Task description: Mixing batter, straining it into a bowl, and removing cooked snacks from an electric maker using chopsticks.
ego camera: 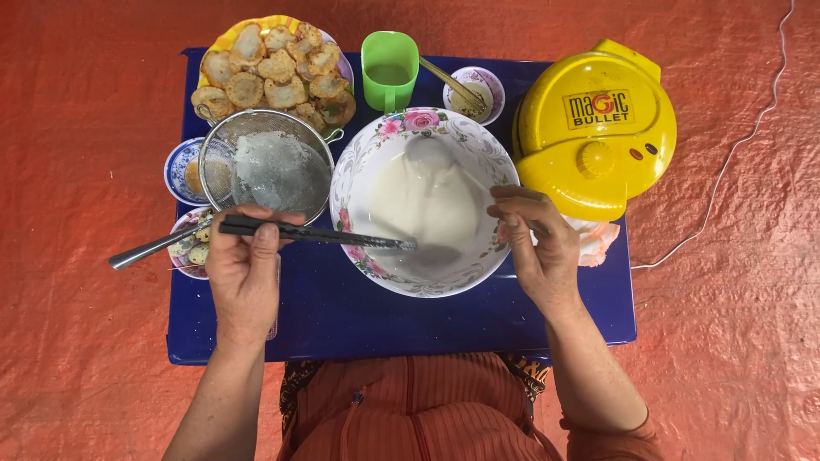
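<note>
White batter fills the floral bowl (424, 202), between both hands. Left hand (245, 271), grip pinching a black-handled utensil (312, 233) reaching into the batter; right hand (535, 242), grip pressed on the rim. Risk: bowl overhangs the blue tabletop (401, 320) little—hard stirring could slop batter over.

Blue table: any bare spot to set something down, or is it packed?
Free: the front strip of the blue table, between the floral bowl and the near edge, flanked by the left hand and right hand. Crowded: back row with the plate of fried cakes, sieve, green cup and yellow cooker.
</note>
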